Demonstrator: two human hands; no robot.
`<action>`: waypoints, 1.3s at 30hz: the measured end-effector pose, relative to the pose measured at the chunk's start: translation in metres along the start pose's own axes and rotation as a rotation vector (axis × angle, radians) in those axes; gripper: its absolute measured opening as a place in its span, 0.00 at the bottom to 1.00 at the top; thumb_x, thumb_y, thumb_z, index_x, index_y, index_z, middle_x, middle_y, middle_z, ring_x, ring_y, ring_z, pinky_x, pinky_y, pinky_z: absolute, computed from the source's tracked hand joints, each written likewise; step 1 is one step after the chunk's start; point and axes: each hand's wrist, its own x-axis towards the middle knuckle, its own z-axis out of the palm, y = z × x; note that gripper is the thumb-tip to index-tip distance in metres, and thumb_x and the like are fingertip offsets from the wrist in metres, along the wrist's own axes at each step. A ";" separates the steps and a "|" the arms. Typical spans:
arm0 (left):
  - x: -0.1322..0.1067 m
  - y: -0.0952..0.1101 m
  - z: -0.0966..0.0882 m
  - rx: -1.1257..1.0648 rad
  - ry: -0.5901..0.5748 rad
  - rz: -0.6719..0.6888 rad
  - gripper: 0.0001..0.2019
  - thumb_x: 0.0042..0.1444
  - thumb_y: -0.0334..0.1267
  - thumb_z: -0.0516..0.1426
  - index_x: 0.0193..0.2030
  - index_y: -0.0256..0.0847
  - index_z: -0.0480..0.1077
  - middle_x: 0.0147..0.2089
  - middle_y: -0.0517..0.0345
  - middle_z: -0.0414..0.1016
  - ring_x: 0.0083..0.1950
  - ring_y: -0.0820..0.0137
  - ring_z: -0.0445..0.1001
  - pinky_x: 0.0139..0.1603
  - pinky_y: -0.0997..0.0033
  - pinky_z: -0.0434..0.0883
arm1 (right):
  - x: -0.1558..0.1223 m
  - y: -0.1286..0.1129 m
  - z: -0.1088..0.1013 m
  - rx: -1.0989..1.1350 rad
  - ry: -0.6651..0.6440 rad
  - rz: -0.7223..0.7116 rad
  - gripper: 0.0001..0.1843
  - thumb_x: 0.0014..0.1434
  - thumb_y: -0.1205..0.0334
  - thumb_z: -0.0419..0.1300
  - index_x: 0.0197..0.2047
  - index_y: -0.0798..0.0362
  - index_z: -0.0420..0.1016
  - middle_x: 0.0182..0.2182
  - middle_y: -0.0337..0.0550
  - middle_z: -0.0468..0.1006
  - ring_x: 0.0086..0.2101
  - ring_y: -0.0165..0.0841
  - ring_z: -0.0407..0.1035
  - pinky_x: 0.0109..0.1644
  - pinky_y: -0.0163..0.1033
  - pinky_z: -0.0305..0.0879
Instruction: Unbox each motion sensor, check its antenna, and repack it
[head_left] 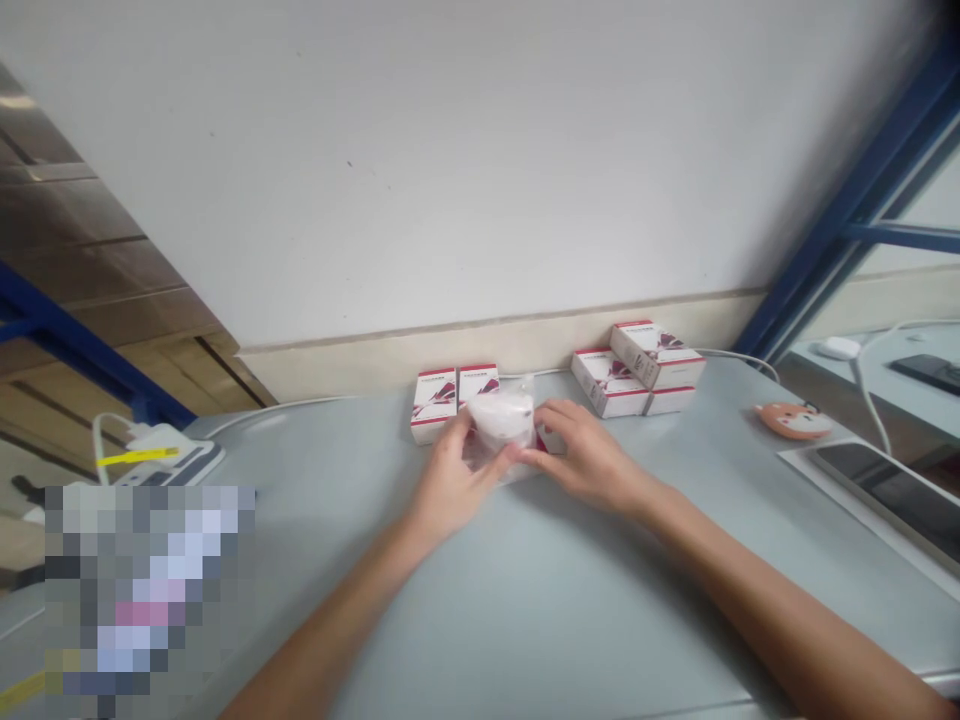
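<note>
A white rounded object in a clear plastic bag (501, 415) is between my two hands, just above the table; its exact kind does not show. My left hand (454, 480) grips its left side, fingers curled round and thumb at the front. On the right, my right hand (589, 455) pinches the bag's edge, thumb close to the other thumb. Right behind the bag stand two white and red boxes, a left one (433, 405) and a right one (478, 380). Part of another white and red box (551, 438) shows beside my right fingers, mostly hidden.
Several similar boxes (634, 370) are stacked at the back right by the wall. An orange animal-face item (795, 420) and a dark phone-like device (892, 495) lie on the grey table (480, 620). A white power strip (169, 450) with cables sits at the left. Blue posts (847, 190) flank the table.
</note>
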 end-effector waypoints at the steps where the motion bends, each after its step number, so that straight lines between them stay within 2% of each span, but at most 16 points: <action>1: 0.000 0.003 0.000 -0.032 0.019 -0.024 0.25 0.58 0.52 0.69 0.58 0.44 0.75 0.56 0.47 0.81 0.56 0.55 0.78 0.61 0.57 0.72 | -0.001 -0.003 0.000 0.023 0.002 -0.020 0.13 0.70 0.49 0.63 0.46 0.50 0.75 0.44 0.49 0.79 0.43 0.42 0.71 0.51 0.49 0.66; 4: 0.000 0.014 -0.003 -0.245 0.089 -0.110 0.25 0.57 0.55 0.69 0.56 0.42 0.76 0.54 0.47 0.82 0.54 0.55 0.80 0.55 0.61 0.74 | -0.004 -0.011 0.001 0.249 0.000 -0.009 0.18 0.70 0.51 0.64 0.59 0.48 0.72 0.52 0.50 0.78 0.47 0.42 0.72 0.53 0.48 0.69; 6: 0.000 0.021 -0.005 -0.448 0.111 -0.162 0.26 0.60 0.56 0.67 0.57 0.41 0.76 0.56 0.46 0.82 0.55 0.55 0.80 0.52 0.63 0.75 | -0.005 -0.016 0.001 0.430 -0.001 0.036 0.24 0.67 0.51 0.66 0.63 0.46 0.69 0.52 0.47 0.79 0.48 0.40 0.73 0.51 0.46 0.70; 10: 0.001 0.029 -0.009 -0.741 0.063 -0.225 0.23 0.66 0.53 0.63 0.60 0.42 0.76 0.62 0.46 0.80 0.63 0.54 0.76 0.59 0.61 0.75 | -0.002 -0.019 0.003 0.511 0.034 0.152 0.11 0.70 0.52 0.62 0.49 0.48 0.77 0.38 0.41 0.81 0.38 0.36 0.74 0.44 0.42 0.69; 12: 0.002 0.029 -0.010 -0.816 0.074 -0.283 0.22 0.66 0.51 0.64 0.62 0.43 0.75 0.64 0.47 0.79 0.66 0.54 0.75 0.63 0.59 0.74 | 0.000 -0.017 0.005 0.513 0.091 0.221 0.10 0.70 0.52 0.60 0.44 0.49 0.76 0.33 0.40 0.79 0.35 0.35 0.73 0.42 0.41 0.67; 15: 0.003 0.029 -0.011 -0.877 0.095 -0.361 0.23 0.64 0.48 0.65 0.63 0.44 0.74 0.66 0.47 0.77 0.69 0.54 0.72 0.65 0.56 0.73 | 0.001 -0.015 0.005 0.566 0.177 0.290 0.11 0.68 0.50 0.62 0.43 0.49 0.74 0.32 0.38 0.76 0.34 0.34 0.70 0.41 0.41 0.66; 17: 0.003 0.030 -0.012 -0.895 0.103 -0.365 0.22 0.64 0.48 0.65 0.62 0.44 0.74 0.68 0.48 0.75 0.71 0.53 0.71 0.65 0.56 0.73 | 0.000 -0.015 0.004 0.639 0.183 0.287 0.13 0.68 0.48 0.63 0.48 0.48 0.73 0.33 0.37 0.75 0.34 0.34 0.69 0.42 0.41 0.65; 20: 0.002 0.033 -0.010 -0.892 0.109 -0.324 0.22 0.64 0.47 0.65 0.63 0.47 0.73 0.68 0.49 0.75 0.71 0.53 0.71 0.66 0.54 0.73 | -0.005 -0.020 0.002 0.768 0.083 0.286 0.23 0.72 0.42 0.58 0.63 0.43 0.66 0.37 0.38 0.77 0.38 0.35 0.70 0.48 0.44 0.66; 22: 0.001 0.035 -0.008 -0.869 0.118 -0.294 0.23 0.63 0.46 0.67 0.62 0.47 0.73 0.66 0.48 0.76 0.69 0.51 0.72 0.66 0.51 0.73 | -0.006 -0.026 0.001 0.825 -0.011 0.344 0.29 0.73 0.37 0.54 0.69 0.42 0.58 0.37 0.39 0.79 0.38 0.36 0.71 0.51 0.45 0.66; 25: 0.000 0.036 -0.005 -0.843 0.168 -0.283 0.23 0.60 0.45 0.69 0.60 0.44 0.74 0.63 0.46 0.78 0.67 0.51 0.74 0.65 0.50 0.73 | -0.005 -0.034 0.003 0.896 -0.050 0.440 0.31 0.68 0.36 0.60 0.64 0.45 0.59 0.31 0.37 0.78 0.32 0.34 0.69 0.42 0.43 0.66; 28: 0.000 0.033 -0.005 -0.861 0.211 -0.288 0.24 0.59 0.43 0.70 0.60 0.43 0.74 0.63 0.45 0.78 0.67 0.52 0.74 0.66 0.50 0.72 | -0.001 -0.038 0.007 0.903 0.031 0.473 0.27 0.62 0.41 0.68 0.53 0.48 0.65 0.28 0.33 0.73 0.27 0.31 0.66 0.34 0.39 0.62; 32: 0.000 0.028 -0.007 -0.871 0.220 -0.288 0.23 0.59 0.42 0.70 0.60 0.44 0.74 0.64 0.46 0.78 0.68 0.53 0.73 0.67 0.49 0.71 | 0.002 -0.035 0.010 0.834 0.171 0.513 0.23 0.63 0.41 0.66 0.50 0.47 0.65 0.29 0.32 0.71 0.27 0.31 0.67 0.31 0.37 0.61; 35: 0.001 0.028 -0.008 -0.877 0.243 -0.295 0.22 0.59 0.42 0.70 0.59 0.44 0.75 0.63 0.47 0.79 0.67 0.53 0.74 0.67 0.49 0.71 | -0.001 -0.034 0.010 0.739 0.290 0.442 0.18 0.68 0.43 0.62 0.47 0.45 0.62 0.33 0.32 0.70 0.28 0.30 0.67 0.30 0.37 0.62; 37: 0.001 0.029 -0.009 -0.882 0.233 -0.283 0.20 0.61 0.43 0.69 0.58 0.44 0.75 0.63 0.47 0.79 0.68 0.54 0.73 0.67 0.51 0.71 | -0.005 -0.035 0.009 0.649 0.224 0.321 0.13 0.72 0.45 0.57 0.46 0.45 0.65 0.34 0.35 0.69 0.31 0.31 0.68 0.33 0.38 0.64; 39: 0.001 0.031 -0.009 -0.882 0.207 -0.273 0.18 0.63 0.44 0.68 0.57 0.44 0.75 0.64 0.48 0.78 0.68 0.55 0.73 0.67 0.53 0.71 | -0.008 -0.036 0.009 0.522 0.115 0.178 0.10 0.73 0.49 0.57 0.49 0.45 0.70 0.38 0.39 0.70 0.34 0.33 0.68 0.38 0.40 0.68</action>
